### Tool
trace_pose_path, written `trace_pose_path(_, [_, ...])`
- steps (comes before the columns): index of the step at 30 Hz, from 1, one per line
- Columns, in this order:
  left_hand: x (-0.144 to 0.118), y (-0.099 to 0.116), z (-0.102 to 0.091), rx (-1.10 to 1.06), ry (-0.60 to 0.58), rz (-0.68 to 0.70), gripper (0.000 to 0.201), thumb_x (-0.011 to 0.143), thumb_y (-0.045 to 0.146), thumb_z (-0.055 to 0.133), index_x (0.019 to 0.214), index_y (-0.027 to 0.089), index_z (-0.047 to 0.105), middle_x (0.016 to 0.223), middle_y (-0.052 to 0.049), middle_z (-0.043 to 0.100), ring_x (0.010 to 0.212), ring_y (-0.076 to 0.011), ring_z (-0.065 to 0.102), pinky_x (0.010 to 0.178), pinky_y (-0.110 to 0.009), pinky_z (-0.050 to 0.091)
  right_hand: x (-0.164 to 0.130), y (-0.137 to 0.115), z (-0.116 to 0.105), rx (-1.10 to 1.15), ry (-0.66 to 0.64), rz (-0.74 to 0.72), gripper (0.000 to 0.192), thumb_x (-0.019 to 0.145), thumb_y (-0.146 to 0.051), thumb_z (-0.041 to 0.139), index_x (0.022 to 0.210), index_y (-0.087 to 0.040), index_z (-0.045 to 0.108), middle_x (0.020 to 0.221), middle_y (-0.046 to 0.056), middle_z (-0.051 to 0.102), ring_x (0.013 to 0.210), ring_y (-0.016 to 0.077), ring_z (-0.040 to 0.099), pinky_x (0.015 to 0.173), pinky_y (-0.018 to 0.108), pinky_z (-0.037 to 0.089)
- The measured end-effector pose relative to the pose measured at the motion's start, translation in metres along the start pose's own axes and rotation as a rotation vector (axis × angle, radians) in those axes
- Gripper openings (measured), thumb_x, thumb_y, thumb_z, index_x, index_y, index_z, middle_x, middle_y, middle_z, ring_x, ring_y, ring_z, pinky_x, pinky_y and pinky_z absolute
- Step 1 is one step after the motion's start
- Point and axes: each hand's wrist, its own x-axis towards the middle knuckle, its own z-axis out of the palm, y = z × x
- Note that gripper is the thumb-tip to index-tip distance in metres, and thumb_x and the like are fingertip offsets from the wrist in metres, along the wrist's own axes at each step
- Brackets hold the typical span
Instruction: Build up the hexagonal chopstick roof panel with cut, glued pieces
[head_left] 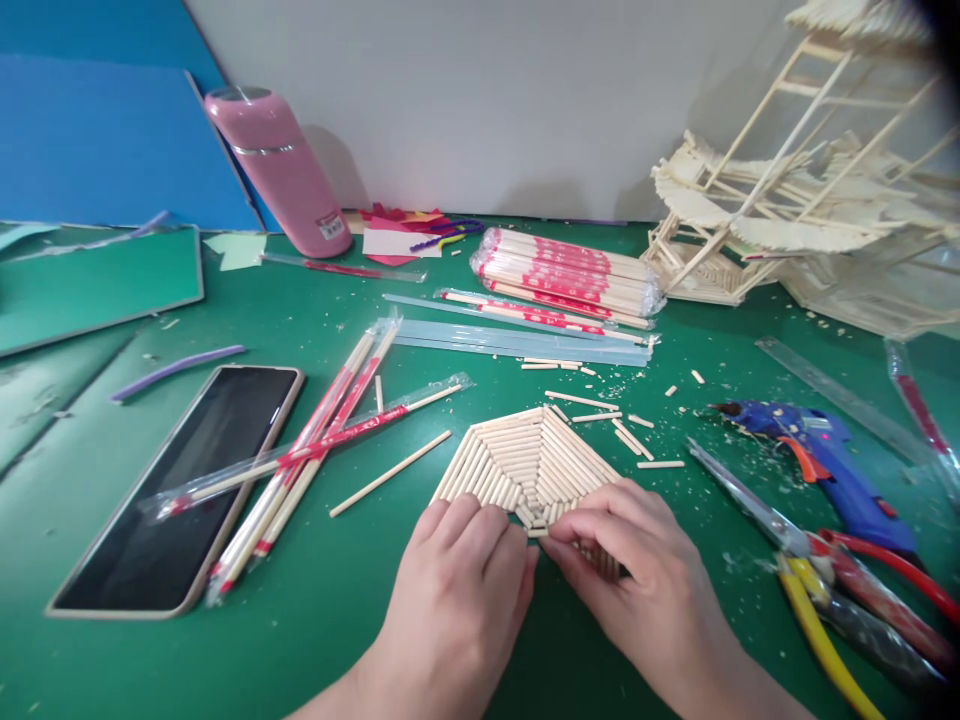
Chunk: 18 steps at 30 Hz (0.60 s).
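Phone (180, 485) far left, wrapped chopsticks (315, 445) beside. Left hand (457, 590) fingers together, pressing near edge of stick panel (525, 465) at mat centre. Right hand (637, 570) pinching short stick piece at same edge. Glue gun (814, 455), scissors (825, 570) right.

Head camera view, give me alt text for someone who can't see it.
Two hands, left hand and right hand, press on a flat stick panel on a green mat. Wrapped chopsticks and a phone lie left; a glue gun and scissors right.
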Motion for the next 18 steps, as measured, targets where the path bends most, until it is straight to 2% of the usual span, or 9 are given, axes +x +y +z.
trace_pose_path(13, [0.0025, 0.0021, 0.0007, 0.029, 0.007, -0.040, 0.025, 0.083, 0.013, 0.044, 0.061, 0.017, 0.055, 0.059, -0.001, 0.053, 0.057, -0.0152, 0.045, 0.056, -0.029, 0.033, -0.0046, 0.0013, 0.0007, 0.042, -0.040, 0.036, 0.006, 0.079, -0.017, 0.060, 0.079, -0.022, 0.056, 0.074, -0.001, 0.057, 0.072, 0.0154, 0.051, 0.063, 0.031, 0.036])
trace_pose_path(18, [0.0023, 0.0020, 0.0006, 0.044, 0.014, -0.038, 0.025, 0.082, 0.013, 0.044, 0.059, 0.017, 0.054, 0.058, -0.001, 0.053, 0.057, -0.0154, 0.045, 0.055, -0.029, 0.032, -0.0032, -0.0002, -0.0028, 0.122, -0.032, 0.060, 0.016, 0.075, -0.008, 0.057, 0.082, -0.020, 0.050, 0.076, 0.000, 0.054, 0.073, 0.0148, 0.048, 0.063, 0.030, 0.039])
